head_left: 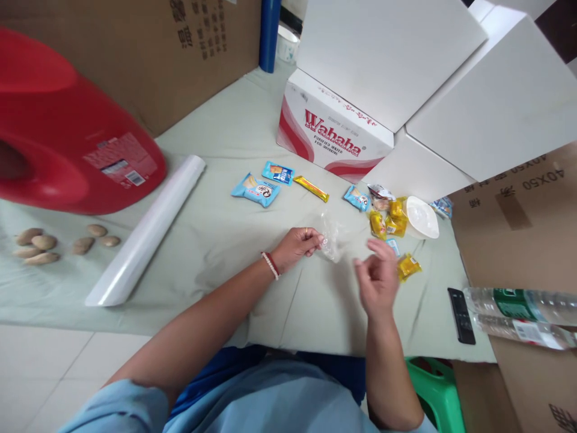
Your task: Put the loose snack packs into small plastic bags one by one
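My left hand [297, 248] pinches the edge of a clear thin plastic bag [331, 239] above the cloth. To the right of the bag, my right hand [378, 273] holds nothing; its thumb and fingers are apart and slightly blurred. Beyond my hands lie two blue snack packets [256, 190] and a slim yellow stick packet [311, 188]. Just past my right hand are several yellow wrapped snacks [395, 226], another blue packet [356, 197] and a white bowl [422, 218] tipped towards me. One more yellow packet [408, 266] lies beside my right hand.
A white roll [148, 231] lies at the left, near several brown potato-like objects [44, 242] and a large red jug [81, 132]. A Wahaha carton [333, 126] and white boxes stand at the back. A dark phone [461, 316] and bottles [518, 304] lie at right.
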`<action>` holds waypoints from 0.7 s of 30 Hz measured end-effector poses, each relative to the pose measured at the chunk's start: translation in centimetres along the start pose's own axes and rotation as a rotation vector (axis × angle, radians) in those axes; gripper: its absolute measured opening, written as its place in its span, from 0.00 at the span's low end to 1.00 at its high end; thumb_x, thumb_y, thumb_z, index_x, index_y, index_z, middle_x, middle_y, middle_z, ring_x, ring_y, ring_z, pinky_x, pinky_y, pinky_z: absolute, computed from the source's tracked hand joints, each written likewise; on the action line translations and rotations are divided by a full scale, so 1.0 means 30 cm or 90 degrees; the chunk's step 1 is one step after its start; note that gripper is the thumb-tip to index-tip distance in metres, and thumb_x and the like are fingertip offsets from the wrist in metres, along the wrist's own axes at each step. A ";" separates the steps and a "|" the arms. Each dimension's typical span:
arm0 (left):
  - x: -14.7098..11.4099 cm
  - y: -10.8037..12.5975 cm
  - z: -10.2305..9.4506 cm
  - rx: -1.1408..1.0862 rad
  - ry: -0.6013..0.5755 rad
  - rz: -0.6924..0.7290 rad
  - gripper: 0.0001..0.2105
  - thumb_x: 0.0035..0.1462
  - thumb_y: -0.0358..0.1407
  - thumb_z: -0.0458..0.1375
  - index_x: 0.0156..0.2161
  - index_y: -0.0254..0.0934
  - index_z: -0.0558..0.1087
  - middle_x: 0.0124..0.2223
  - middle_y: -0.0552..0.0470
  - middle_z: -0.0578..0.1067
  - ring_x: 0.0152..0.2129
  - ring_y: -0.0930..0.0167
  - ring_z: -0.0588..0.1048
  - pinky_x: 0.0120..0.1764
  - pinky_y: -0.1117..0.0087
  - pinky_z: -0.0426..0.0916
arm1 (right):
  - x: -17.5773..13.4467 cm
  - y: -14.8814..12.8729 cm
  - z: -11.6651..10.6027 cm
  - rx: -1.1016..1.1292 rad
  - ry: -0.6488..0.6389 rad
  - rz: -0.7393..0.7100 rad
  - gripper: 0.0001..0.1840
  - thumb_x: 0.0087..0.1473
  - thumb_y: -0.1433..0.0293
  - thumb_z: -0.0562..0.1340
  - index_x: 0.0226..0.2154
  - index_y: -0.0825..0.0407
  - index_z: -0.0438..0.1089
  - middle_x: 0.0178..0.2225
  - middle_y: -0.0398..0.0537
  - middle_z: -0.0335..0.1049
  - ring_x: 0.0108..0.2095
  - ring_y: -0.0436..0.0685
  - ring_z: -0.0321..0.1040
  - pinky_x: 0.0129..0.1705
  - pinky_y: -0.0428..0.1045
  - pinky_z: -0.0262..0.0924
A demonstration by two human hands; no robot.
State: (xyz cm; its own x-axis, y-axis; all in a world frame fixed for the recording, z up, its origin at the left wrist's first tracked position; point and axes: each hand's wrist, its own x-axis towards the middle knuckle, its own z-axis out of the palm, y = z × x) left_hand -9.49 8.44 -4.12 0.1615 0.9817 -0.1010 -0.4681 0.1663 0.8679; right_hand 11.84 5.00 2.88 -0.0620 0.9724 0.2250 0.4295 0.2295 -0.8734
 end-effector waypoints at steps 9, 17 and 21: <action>0.002 -0.008 0.010 0.038 0.087 0.019 0.24 0.46 0.54 0.73 0.25 0.37 0.71 0.25 0.56 0.70 0.18 0.78 0.61 0.23 0.73 0.54 | 0.014 0.040 0.030 -0.265 -0.094 -0.143 0.11 0.68 0.64 0.60 0.41 0.47 0.79 0.36 0.49 0.77 0.37 0.57 0.74 0.41 0.51 0.69; -0.010 0.008 0.017 -0.032 0.083 -0.003 0.16 0.49 0.47 0.70 0.32 0.36 0.75 0.31 0.50 0.75 0.27 0.71 0.73 0.26 0.73 0.68 | -0.076 0.102 -0.028 -0.321 -0.022 -0.216 0.15 0.66 0.71 0.58 0.41 0.44 0.81 0.39 0.49 0.77 0.41 0.59 0.72 0.42 0.54 0.67; -0.006 0.030 0.011 -0.130 0.068 -0.073 0.29 0.52 0.63 0.66 0.39 0.35 0.74 0.40 0.44 0.78 0.35 0.66 0.77 0.34 0.64 0.78 | -0.101 0.091 -0.026 -0.304 -0.032 -0.281 0.16 0.64 0.74 0.59 0.38 0.41 0.81 0.40 0.48 0.77 0.39 0.58 0.70 0.41 0.54 0.67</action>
State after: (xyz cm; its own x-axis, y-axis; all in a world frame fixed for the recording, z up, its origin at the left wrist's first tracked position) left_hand -9.67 8.38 -3.16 0.1354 0.9579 -0.2530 -0.6201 0.2811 0.7324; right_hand 13.92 2.64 0.16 -0.3611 0.7948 0.4878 0.7064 0.5746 -0.4133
